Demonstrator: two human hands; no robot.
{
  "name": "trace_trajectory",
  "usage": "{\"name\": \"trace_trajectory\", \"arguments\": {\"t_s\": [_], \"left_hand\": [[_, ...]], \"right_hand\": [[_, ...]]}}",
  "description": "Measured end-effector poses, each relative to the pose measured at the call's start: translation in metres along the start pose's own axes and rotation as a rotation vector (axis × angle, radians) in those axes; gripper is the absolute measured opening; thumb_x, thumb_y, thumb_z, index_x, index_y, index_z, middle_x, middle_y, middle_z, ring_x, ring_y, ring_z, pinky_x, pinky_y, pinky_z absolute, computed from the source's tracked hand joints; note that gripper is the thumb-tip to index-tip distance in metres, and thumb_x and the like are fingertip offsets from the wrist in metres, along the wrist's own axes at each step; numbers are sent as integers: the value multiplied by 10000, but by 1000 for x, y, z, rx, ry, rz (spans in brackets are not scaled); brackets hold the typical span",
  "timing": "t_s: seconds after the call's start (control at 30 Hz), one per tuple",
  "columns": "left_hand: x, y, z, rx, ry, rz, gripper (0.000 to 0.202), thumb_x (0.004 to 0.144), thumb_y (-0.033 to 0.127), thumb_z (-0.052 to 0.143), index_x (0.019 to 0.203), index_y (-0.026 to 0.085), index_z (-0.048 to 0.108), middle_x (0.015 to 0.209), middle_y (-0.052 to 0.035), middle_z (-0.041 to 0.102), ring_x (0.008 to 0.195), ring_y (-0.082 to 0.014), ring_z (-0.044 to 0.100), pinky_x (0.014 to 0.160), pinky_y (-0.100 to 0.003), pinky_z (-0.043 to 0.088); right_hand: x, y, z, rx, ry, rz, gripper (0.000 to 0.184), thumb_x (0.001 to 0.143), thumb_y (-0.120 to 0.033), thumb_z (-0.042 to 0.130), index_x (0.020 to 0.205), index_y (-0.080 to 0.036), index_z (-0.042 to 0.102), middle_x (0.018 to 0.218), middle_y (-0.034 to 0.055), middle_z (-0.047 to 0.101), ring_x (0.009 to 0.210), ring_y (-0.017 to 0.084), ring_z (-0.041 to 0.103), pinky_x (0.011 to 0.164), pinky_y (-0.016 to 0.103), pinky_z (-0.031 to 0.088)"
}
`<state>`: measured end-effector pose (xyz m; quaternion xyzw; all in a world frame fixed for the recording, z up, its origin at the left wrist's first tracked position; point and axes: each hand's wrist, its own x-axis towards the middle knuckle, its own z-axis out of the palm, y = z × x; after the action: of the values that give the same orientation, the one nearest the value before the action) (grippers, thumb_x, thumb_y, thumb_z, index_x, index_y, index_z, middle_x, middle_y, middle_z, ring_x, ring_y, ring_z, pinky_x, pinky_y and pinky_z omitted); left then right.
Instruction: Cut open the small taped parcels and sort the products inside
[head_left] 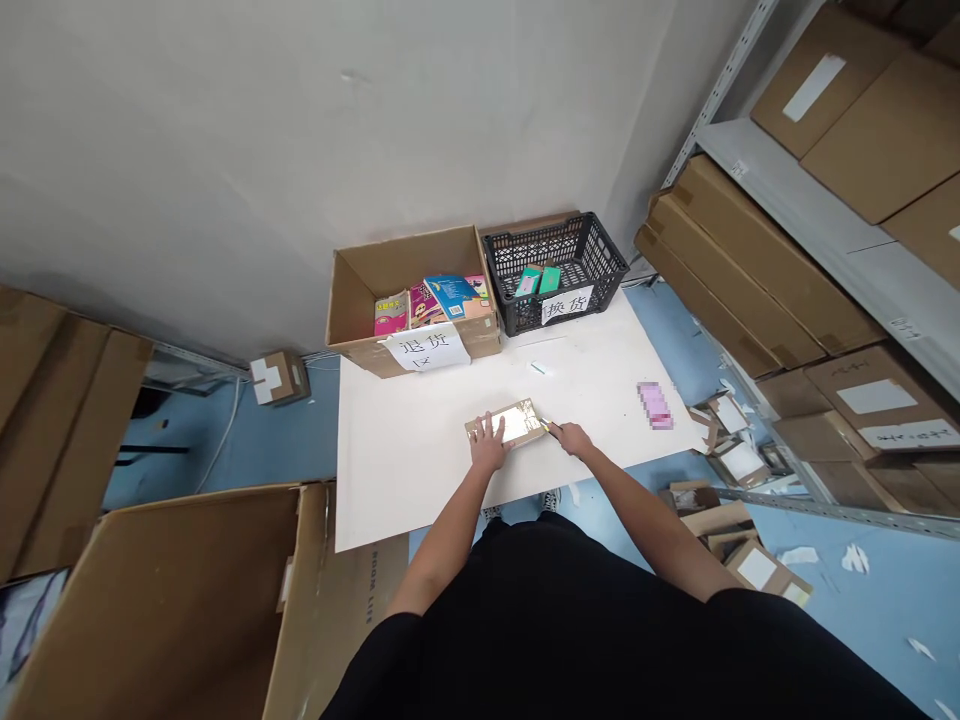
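A small flat cardboard box (523, 420) with a shiny taped top lies on the white table (405, 450). My left hand (489, 443) rests on the box's left part, fingers spread over it. At the box's right end, my right hand (574, 440) is closed round a utility knife (552, 429). The blade end is at the box's right edge; whether it has cut in, I cannot tell. Just behind the box lies a small white piece with a green strip (538, 368).
An open carton (360, 360) of books and a black plastic crate (529, 318) with green boxes stand at the table's back. A pink item (655, 405) is at right. Shelves of cartons (795, 240) flank the right; a large open carton (187, 540) stands at left.
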<state>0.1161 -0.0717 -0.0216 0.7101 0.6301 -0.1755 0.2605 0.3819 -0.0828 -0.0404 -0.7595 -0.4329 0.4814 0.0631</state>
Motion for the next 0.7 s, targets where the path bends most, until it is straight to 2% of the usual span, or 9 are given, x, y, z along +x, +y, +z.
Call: {"name": "trace_trajectory", "arguments": {"t_s": [0.1, 0.2, 0.3, 0.37, 0.47, 0.53, 0.6, 0.7], "left_hand": [[-3, 1, -2, -3, 58, 20, 779, 1030, 596, 418, 1715, 302, 194, 1808, -84, 29, 1656, -364, 16, 1297, -564, 185], [-8, 9, 0, -19, 137, 20, 758, 1026, 619, 399, 1700, 302, 256, 1789, -121, 163, 1632, -406, 120, 1267, -609, 226], [-17, 24, 9, -29, 161, -27, 804, 1014, 648, 384, 1695, 234, 278, 1743, -194, 268, 1572, -474, 228, 1233, -658, 235], [-24, 33, 16, -30, 152, -39, 860, 992, 677, 404, 1687, 180, 295, 1712, -237, 310, 1530, -497, 290, 1205, -651, 268], [-32, 38, 22, 1, 119, -31, 1000, 909, 690, 551, 1683, 119, 276, 1707, -280, 290, 1506, -498, 324, 1181, -613, 307], [-33, 33, 19, 2, 88, -47, 1100, 850, 665, 633, 1686, 75, 227, 1715, -307, 244, 1518, -491, 317, 1184, -587, 314], [-27, 19, 9, -44, 40, -79, 1168, 800, 660, 672, 1681, 53, 206, 1710, -324, 239, 1517, -486, 335, 1177, -566, 339], [-15, -23, -13, -158, -55, -82, 1225, 720, 683, 713, 1671, 71, 240, 1690, -305, 310, 1487, -461, 419, 1149, -510, 403]], "right_hand": [[-12, 20, -1, 35, 33, -2, 614, 935, -738, 609, 599, -225, 580, 435, 22, 522, 552, 217, 644, 612, 287, 484], [-19, 21, 15, 202, 104, 18, 578, 970, -728, 542, 696, -221, 586, 514, 14, 589, 517, 188, 638, 564, 272, 495], [-19, 3, 45, 350, 160, 62, 462, 890, -670, 696, 903, -215, 618, 695, 23, 700, 560, 184, 686, 547, 265, 526], [-16, -14, 61, 378, 210, 79, 446, 853, -611, 755, 1018, -220, 619, 818, 38, 746, 634, 196, 726, 562, 265, 551], [-5, -46, 67, 342, 243, 54, 417, 882, -574, 722, 1082, -225, 612, 905, 55, 768, 740, 212, 754, 597, 264, 572], [3, -69, 64, 334, 220, 18, 386, 918, -564, 680, 1075, -220, 603, 900, 62, 767, 765, 214, 757, 613, 261, 573], [9, -90, 62, 346, 193, -14, 351, 972, -563, 598, 1037, -217, 593, 863, 64, 759, 754, 209, 755, 616, 257, 572], [10, -112, 67, 417, 147, -82, 384, 1043, -575, 438, 944, -225, 562, 776, 60, 735, 706, 198, 743, 612, 251, 573]]}}
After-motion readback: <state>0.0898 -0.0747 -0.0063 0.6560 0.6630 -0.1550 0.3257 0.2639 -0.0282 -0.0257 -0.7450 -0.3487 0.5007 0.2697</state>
